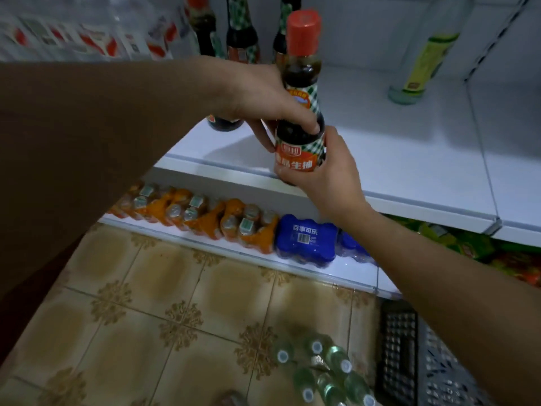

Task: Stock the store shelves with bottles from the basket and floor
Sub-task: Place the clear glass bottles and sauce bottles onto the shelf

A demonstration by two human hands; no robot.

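A dark soy sauce bottle with an orange cap and an orange label stands at the front edge of the white shelf. My left hand grips its middle from the left. My right hand wraps round its base from the right. Behind it stand several similar dark bottles at the back of the shelf. On the tiled floor lies a cluster of green bottles, beside a dark plastic basket at the lower right.
A clear bottle with a yellow label stands further right on the shelf. The bottom shelf holds orange drink packs and blue wrapped packs. Blurred red and white packages sit at the upper left.
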